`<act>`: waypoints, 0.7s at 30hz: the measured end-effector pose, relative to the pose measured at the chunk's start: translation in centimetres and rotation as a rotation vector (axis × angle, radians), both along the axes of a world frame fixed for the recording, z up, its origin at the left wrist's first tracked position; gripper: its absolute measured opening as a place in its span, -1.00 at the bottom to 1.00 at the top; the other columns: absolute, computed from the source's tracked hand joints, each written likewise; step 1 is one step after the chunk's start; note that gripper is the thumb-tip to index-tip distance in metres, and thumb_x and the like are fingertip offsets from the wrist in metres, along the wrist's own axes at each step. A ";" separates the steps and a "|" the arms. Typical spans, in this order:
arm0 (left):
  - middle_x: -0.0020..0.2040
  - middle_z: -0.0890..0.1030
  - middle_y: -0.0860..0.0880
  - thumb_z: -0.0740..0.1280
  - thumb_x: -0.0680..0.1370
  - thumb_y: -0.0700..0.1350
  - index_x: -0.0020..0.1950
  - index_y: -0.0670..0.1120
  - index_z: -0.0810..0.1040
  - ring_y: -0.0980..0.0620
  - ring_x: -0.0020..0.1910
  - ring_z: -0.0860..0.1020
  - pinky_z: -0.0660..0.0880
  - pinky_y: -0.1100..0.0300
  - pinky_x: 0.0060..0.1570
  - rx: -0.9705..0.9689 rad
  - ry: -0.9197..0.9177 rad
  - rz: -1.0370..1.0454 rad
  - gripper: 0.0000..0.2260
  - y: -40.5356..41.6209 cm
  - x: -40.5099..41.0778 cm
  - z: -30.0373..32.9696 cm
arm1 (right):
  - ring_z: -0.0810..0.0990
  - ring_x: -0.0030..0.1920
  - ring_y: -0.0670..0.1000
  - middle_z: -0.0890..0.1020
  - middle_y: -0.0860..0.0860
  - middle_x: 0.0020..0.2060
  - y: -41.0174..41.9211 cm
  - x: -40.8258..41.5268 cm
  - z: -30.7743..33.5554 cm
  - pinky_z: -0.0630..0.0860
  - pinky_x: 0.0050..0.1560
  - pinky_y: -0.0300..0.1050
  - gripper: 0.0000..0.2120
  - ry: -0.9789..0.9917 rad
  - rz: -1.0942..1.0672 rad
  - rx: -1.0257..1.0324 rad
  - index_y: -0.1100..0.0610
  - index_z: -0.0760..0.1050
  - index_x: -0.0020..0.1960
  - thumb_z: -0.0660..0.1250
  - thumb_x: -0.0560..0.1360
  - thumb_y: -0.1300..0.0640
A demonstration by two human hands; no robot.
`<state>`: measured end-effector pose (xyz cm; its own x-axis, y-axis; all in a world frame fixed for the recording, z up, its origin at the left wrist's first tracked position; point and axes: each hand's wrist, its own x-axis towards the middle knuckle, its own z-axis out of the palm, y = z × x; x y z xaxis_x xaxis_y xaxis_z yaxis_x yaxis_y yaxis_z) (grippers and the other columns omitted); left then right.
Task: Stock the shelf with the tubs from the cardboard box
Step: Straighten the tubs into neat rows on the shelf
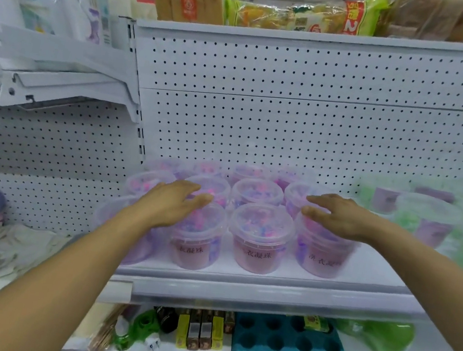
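Left hand (171, 202): fingers straight, close together, palm down, resting flat on lid of a front-row tub (197, 237). Right hand (337, 215): fingers extended, slightly spread, flat over the rightmost front tub (321, 253). Neither grips anything. Between them, a third front tub (259, 239). Tubs: clear round plastic, rimmed lids, pink-purple beads inside, standing in rows on white metal shelf (267, 280). Perforated back panel (297, 109) behind. Green tubs (432, 223) just right, blurred. Both forearms reach forward, bare.
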<state>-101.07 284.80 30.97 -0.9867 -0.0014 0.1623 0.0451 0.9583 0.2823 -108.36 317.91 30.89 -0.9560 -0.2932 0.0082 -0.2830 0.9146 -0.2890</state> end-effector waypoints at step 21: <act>0.43 0.40 0.03 -0.03 0.40 0.42 0.45 0.04 0.33 0.00 0.43 0.30 0.20 0.10 0.39 0.002 0.294 -0.216 -0.25 8.2 1.1 -0.4 | 0.42 0.31 -0.10 0.50 -0.20 0.28 3.2 4.5 -1.0 0.42 0.24 0.01 -0.65 0.351 -0.010 -0.245 -0.18 0.48 0.27 0.22 0.52 -0.22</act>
<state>-100.00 292.98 30.56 -0.8756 0.2014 0.4390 0.3259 0.9172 0.2292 -103.85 321.13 29.87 -0.8857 -0.2324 0.4018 -0.3939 0.8342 -0.3859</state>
